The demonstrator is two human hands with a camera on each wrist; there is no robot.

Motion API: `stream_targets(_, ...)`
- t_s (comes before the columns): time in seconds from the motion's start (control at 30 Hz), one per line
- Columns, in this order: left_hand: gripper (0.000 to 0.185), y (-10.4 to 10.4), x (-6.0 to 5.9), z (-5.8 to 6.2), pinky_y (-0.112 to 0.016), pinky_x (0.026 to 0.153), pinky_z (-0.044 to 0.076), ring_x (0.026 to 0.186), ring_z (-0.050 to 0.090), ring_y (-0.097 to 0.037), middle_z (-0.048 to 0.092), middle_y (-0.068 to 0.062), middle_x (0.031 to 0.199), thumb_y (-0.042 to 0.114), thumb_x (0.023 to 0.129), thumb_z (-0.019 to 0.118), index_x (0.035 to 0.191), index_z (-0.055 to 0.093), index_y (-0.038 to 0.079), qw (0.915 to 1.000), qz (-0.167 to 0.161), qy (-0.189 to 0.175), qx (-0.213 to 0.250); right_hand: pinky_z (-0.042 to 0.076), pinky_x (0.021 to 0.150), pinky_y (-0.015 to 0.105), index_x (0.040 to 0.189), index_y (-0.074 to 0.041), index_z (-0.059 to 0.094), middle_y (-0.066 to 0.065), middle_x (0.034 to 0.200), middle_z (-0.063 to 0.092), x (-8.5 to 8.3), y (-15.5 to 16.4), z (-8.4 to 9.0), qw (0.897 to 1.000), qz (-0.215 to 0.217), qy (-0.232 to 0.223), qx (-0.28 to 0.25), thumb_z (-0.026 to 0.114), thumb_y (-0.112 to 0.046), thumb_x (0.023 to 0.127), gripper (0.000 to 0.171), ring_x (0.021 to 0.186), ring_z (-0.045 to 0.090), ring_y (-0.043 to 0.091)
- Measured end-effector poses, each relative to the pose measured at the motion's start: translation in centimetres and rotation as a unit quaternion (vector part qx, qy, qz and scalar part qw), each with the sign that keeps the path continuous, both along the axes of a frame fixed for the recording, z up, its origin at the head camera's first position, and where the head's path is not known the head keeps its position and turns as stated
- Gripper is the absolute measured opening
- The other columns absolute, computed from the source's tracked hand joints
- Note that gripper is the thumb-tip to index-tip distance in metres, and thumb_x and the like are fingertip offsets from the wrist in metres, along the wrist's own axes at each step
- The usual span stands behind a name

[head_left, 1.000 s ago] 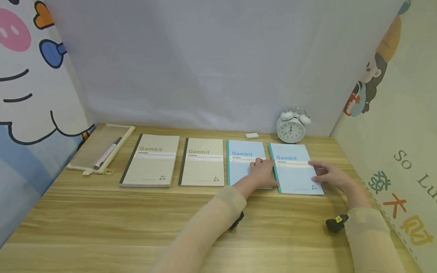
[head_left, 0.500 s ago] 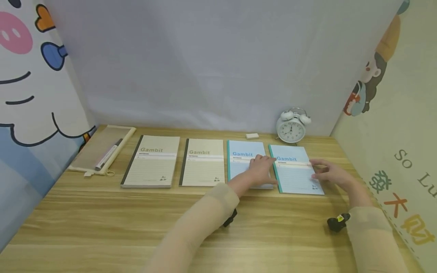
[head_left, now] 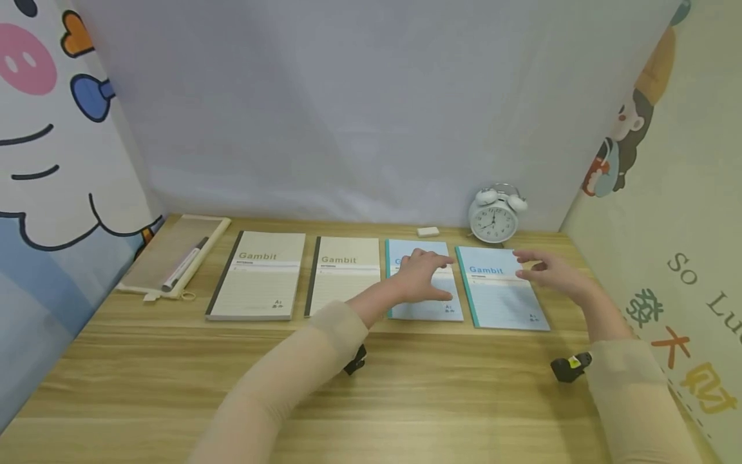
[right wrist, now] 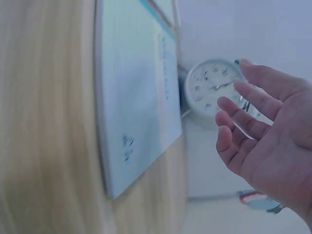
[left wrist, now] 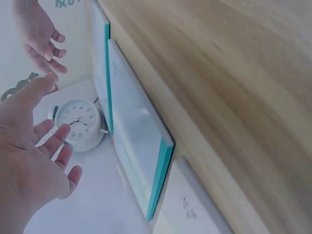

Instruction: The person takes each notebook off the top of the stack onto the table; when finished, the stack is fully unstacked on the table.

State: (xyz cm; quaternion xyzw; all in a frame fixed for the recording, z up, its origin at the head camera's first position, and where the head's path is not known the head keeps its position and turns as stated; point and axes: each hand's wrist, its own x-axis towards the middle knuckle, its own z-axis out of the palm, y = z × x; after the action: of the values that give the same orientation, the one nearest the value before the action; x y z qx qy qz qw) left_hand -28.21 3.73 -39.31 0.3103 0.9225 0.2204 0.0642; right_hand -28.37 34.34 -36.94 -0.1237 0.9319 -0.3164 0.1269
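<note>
Beyond the hands stood a white alarm clock (head_left: 494, 216) with a small eraser (head_left: 428, 231) beside it; two beige notebooks (head_left: 301, 276) and a pencil pouch (head_left: 174, 252) lay off past the left hand (head_left: 420, 277). Nothing blocked the way. Left hand hovered fingers spread over one blue notebook (head_left: 426, 303); right hand (head_left: 551, 272), also spread and empty, hovered above the other blue notebook (head_left: 498, 293). Both lay flat on the counter (head_left: 406, 386), teal spines, "Gambit" covers.

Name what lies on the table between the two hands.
In the head view, the rightmost blue notebook lies flat between the left hand and the right hand; neither hand holds it.
</note>
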Motion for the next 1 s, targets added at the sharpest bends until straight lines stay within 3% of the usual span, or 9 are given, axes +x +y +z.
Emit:
stream_targets(0.4, 0.071, -5.5, 0.7, 3.1, -0.057, 0.105, 0.024, 0.133, 0.031, -0.028, 0.050, 0.000, 0.135, 0.040, 0.083, 0.070, 0.144, 0.039, 0.021, 0.9991, -0.022, 0.036, 0.001, 0.043, 0.086, 0.045, 0.143, -0.009, 0.039, 0.018, 0.133, 0.050, 0.0, -5.3, 3.9, 0.997, 0.033, 0.067, 0.016, 0.058, -0.034, 0.094, 0.059, 0.111, 0.050, 0.030)
stream_targets(0.67, 0.073, -9.7, 1.4, 4.9, -0.056, 0.107, 0.026, 0.133, 0.034, -0.027, 0.050, -0.002, 0.137, 0.039, 0.083, 0.071, 0.145, 0.038, 0.018, 0.9977, -0.014, 0.064, 0.014, 0.046, 0.086, 0.042, 0.142, -0.012, 0.042, 0.013, 0.132, 0.052, 0.7, -10.1, 5.1, 0.994, 0.053, 0.090, -0.029, 0.060, -0.029, 0.093, 0.055, 0.109, 0.051, 0.026)
stream_targets(0.87, 0.072, -13.4, 2.2, 5.2, -0.057, 0.108, 0.024, 0.135, 0.032, -0.028, 0.047, -0.004, 0.140, 0.037, 0.084, 0.071, 0.144, 0.039, 0.015, 0.9972, 0.006, 0.065, 0.037, 0.044, 0.094, 0.044, 0.142, -0.013, 0.043, 0.012, 0.132, 0.053, 1.0, -13.4, 5.2, 0.990, 0.064, 0.112, -0.055, 0.061, -0.024, 0.093, 0.054, 0.113, 0.050, 0.027)
stream_targets(1.0, 0.073, -16.0, 2.9, 5.0, -0.058, 0.108, 0.022, 0.136, 0.029, -0.030, 0.045, -0.005, 0.142, 0.035, 0.084, 0.072, 0.145, 0.038, 0.015, 0.9976, 0.027, 0.056, 0.028, 0.044, 0.096, 0.044, 0.142, -0.013, 0.042, 0.012, 0.134, 0.051, 1.1, -16.0, 4.9, 0.988, 0.064, 0.114, -0.083, 0.062, -0.022, 0.093, 0.054, 0.118, 0.049, 0.030)
